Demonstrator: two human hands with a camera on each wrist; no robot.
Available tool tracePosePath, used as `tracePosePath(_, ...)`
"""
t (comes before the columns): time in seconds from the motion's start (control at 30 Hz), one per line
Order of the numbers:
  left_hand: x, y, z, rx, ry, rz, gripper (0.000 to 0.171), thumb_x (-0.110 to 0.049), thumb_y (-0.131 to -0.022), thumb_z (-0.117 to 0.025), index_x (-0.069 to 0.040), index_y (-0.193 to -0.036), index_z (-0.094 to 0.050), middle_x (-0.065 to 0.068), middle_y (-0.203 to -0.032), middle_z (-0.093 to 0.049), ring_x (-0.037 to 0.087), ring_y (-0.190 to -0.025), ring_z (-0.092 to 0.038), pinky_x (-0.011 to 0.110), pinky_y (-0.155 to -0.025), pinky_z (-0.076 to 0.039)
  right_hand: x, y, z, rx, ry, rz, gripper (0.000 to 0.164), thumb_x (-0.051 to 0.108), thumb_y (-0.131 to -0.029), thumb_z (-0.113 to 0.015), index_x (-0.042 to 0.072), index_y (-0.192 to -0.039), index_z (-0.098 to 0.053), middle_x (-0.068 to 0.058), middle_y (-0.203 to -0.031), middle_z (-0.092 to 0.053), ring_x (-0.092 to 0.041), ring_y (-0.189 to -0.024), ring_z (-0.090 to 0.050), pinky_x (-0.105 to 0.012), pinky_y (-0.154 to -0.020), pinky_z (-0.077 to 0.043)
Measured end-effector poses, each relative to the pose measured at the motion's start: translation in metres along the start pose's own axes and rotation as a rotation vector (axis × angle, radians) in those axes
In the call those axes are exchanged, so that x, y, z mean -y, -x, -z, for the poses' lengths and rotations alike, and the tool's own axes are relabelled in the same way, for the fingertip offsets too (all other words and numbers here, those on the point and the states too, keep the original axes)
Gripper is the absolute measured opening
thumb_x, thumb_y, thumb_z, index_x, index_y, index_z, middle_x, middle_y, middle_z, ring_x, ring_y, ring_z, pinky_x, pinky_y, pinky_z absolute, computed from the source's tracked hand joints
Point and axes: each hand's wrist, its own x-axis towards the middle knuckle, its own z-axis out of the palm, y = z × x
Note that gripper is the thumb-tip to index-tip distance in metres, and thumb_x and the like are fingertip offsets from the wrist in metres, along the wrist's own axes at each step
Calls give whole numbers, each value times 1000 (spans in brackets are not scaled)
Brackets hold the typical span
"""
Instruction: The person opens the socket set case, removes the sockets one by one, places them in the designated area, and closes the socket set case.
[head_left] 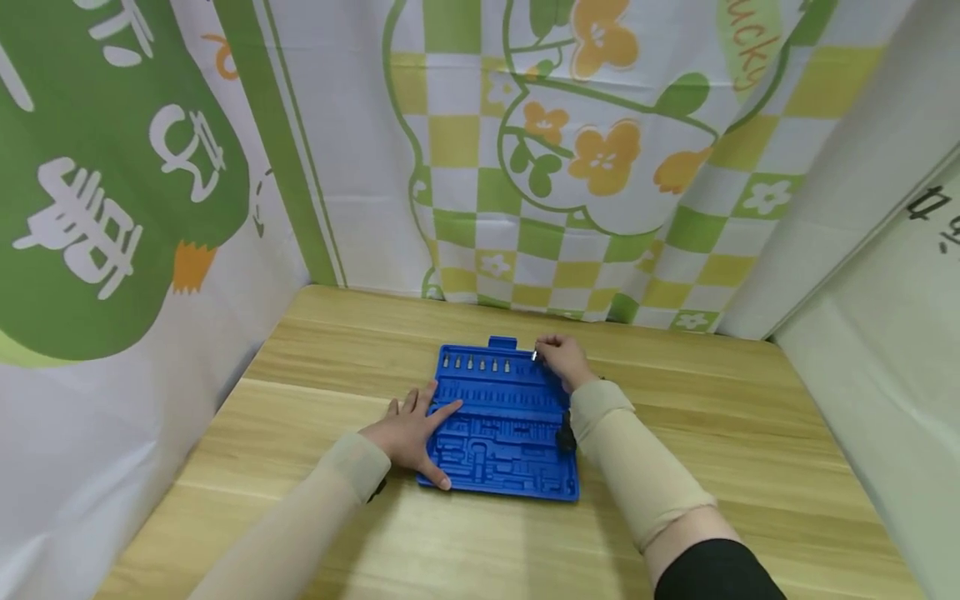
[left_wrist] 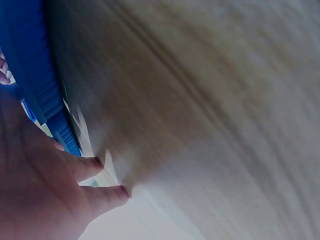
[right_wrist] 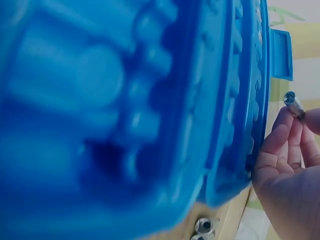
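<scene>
While the left hand (head_left: pixel 405 435) rests across the left edge of the open blue case (head_left: pixel 517 471) on the counter (head_left: pixel 712 425), its fingers spread and grasping nothing, the right hand (head_left: pixel 564 359) pinches a small metal socket (right_wrist: pixel 295 105) at the case's far right corner. The socket's long axis looks slanted in the right wrist view. Leftward of it runs a row of six metal pieces (head_left: pixel 482 365), whose right end lies nearer the right hand. Beyond hangs a patterned curtain (head_left: pixel 555 192).

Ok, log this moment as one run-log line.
left hand: spread on blue case, left side | right hand: pinching metal socket near far-right corner | case: open, metal pieces in far row
</scene>
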Motion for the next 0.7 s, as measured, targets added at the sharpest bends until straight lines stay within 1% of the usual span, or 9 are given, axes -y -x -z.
tracePosePath(0.13,-1,0,-1,-1,1,5,129,-65,-66,-90,-31,-168,-18,19,-171,10,50,-154,3,68,-119,-5,0,0,7,-3,-32,14,26,5,-103,-57,-11,-123,-61,-16,-110,-65,-18,-93,-62,-26,-77,-51)
tracePosePath(0.27,-2,2,0,3,7,5,129,-64,-67,-90,-30,-168,-19,20,-171,10,50,-154,2,68,-119,-5,-2,1,17,17,-57,49,28,5,-103,-57,-13,-124,-60,-16,-110,-66,-15,-91,-63,-25,-77,-52)
tracePosePath(0.4,-2,3,0,3,5,2,129,-65,-66,-90,-28,-168,-19,21,-170,10,52,-153,1,69,-118,-6,-7,1,32,53,-42,76,33,8,-105,-55,-13,-130,-58,-17,-115,-65,-14,-94,-63,-28,-82,-53)
tracePosePath(0.57,-2,3,1,-11,-1,-4,129,-65,-66,-90,-26,-167,-20,22,-170,8,53,-152,-1,70,-118,-7,-9,3,52,97,-49,92,37,10,-108,-52,-14,-137,-53,-23,-127,-60,-15,-101,-61,-37,-96,-52)
tracePosePath(0.7,-3,2,3,-6,8,-8,129,-64,-66,-91,-26,-167,-21,23,-170,8,54,-152,0,71,-118,-6,-11,5,68,110,-18,84,39,10,-108,-51,-14,-140,-51,-23,-130,-58,-12,-99,-60,-39,-99,-50)
